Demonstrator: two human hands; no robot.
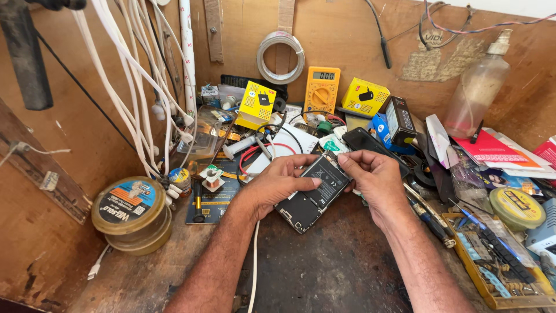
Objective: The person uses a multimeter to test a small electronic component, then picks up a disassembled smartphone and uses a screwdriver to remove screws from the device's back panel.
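An opened black smartphone (306, 204) lies tilted in the middle of the workbench, its back cover off and its black battery (322, 179) showing. My left hand (278, 181) holds the phone's left side, thumb pressed on the battery. My right hand (370, 177) grips the phone's upper right corner, fingertips on the top edge of the battery. Both forearms reach in from the bottom of the view.
A yellow multimeter (322, 90), two yellow boxes (256, 104), a tape roll (281, 57) and white cables (133, 75) crowd the back. Round solder tins (128, 210) stand at left. A tool tray (492, 261) with screwdrivers, papers and a plastic bottle (478, 87) fill the right.
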